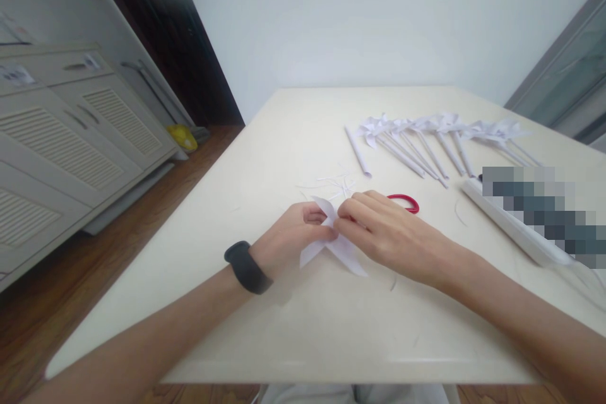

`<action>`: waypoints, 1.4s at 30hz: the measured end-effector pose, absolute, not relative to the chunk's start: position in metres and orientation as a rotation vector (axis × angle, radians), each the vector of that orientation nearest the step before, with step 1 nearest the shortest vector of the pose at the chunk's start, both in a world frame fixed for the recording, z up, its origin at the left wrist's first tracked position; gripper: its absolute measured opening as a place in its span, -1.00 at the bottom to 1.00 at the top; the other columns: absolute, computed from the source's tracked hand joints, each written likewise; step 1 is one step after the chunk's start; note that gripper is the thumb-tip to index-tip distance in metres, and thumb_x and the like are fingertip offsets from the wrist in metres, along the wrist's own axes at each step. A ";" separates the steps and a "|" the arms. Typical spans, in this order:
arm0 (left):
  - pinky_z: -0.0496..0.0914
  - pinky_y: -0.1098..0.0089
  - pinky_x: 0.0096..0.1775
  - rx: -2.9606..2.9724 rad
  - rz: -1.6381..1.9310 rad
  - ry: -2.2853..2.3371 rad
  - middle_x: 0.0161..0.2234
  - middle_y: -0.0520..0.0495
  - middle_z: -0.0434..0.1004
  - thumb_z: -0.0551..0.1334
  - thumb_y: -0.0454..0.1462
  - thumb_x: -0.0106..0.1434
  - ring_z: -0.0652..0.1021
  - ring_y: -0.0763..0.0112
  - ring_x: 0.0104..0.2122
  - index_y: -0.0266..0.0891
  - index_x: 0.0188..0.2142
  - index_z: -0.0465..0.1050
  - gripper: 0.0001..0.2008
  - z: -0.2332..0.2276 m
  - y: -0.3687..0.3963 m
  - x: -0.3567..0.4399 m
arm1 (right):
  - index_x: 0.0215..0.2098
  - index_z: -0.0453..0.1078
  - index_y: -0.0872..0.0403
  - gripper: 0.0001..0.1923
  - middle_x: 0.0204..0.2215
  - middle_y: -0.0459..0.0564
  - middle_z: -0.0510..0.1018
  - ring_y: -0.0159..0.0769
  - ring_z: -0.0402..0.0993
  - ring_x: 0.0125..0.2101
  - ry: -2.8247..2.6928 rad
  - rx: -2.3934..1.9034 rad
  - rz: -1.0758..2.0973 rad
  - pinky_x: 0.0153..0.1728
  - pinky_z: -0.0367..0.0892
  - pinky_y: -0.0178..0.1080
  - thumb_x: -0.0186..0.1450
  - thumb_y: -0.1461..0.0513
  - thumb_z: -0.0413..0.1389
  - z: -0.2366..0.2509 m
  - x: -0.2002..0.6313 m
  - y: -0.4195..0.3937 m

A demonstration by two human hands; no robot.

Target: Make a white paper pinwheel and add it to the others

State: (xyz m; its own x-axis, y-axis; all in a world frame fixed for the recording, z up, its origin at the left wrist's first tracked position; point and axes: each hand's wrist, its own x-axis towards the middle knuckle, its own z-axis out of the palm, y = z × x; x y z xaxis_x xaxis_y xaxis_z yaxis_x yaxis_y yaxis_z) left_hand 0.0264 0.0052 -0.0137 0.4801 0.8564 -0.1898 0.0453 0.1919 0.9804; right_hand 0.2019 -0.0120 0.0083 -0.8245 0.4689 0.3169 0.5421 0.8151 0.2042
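Between my two hands, above the near part of the table, is a white paper pinwheel (344,254) with pointed blades spreading toward me. My left hand (307,227), below a dark wristband, grips it from the left with the thumb across its middle. From the right, my right hand (372,224) pinches the paper near the centre, fingers closed. What sits at the fingertips is hidden. Just beyond my hands lie thin white paper strips (341,187). Red scissor handles (404,203) show behind my right hand; the rest of the scissors is covered.
Several finished paper pinwheels (440,129) on rolled sticks lie in a row at the back right. A single rolled paper stick (358,151) rests left of them. A long white box-like object (516,221), partly blurred out, lies at right. The white table (189,278) ends near my lap.
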 end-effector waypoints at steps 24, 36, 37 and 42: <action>0.35 0.35 -0.26 1.138 0.672 0.882 -0.31 -0.05 0.53 0.16 -0.51 -0.04 0.52 0.29 -0.26 -0.26 -0.33 0.46 -0.73 -0.012 0.003 0.027 | -0.39 0.35 0.16 -0.73 -0.49 -0.01 0.32 -0.29 0.13 -0.46 -2.546 -0.969 -0.617 -0.25 0.07 -0.14 0.23 0.51 -0.12 -0.011 0.197 -0.021; 0.30 0.45 -0.39 1.114 0.648 0.925 -0.41 0.01 0.52 0.17 -0.53 -0.05 0.49 0.41 -0.41 -0.27 -0.33 0.46 -0.72 -0.010 0.004 0.028 | -0.46 0.27 0.13 -0.76 -0.52 -0.01 0.31 -0.24 0.17 -0.47 -2.493 -0.989 -0.803 -0.29 0.05 -0.16 0.22 0.50 -0.12 -0.010 0.190 -0.031; 0.29 0.46 -0.41 1.115 0.650 0.931 -0.42 0.02 0.52 0.17 -0.53 -0.05 0.48 0.44 -0.43 -0.27 -0.32 0.46 -0.71 -0.010 0.004 0.028 | -0.46 0.27 0.13 -0.76 -0.52 -0.01 0.31 -0.24 0.17 -0.46 -2.490 -0.993 -0.808 -0.29 0.05 -0.15 0.22 0.50 -0.12 -0.010 0.190 -0.031; 0.26 0.48 -0.44 1.121 0.652 0.910 -0.41 0.01 0.51 0.17 -0.53 -0.04 0.47 0.45 -0.43 -0.27 -0.31 0.46 -0.71 -0.012 0.003 0.028 | -0.47 0.27 0.13 -0.74 -0.52 -0.02 0.31 -0.25 0.16 -0.47 -2.469 -1.008 -0.829 -0.28 0.04 -0.14 0.23 0.51 -0.13 -0.014 0.187 -0.032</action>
State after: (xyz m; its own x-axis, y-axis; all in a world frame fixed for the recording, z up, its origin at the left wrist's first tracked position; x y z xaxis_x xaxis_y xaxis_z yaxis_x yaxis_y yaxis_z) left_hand 0.0278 0.0034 -0.0117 0.4936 0.8235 -0.2795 0.0002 0.3213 0.9470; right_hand 0.1867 -0.0318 -0.0139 -0.6870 0.5176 0.5100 0.7205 0.5764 0.3855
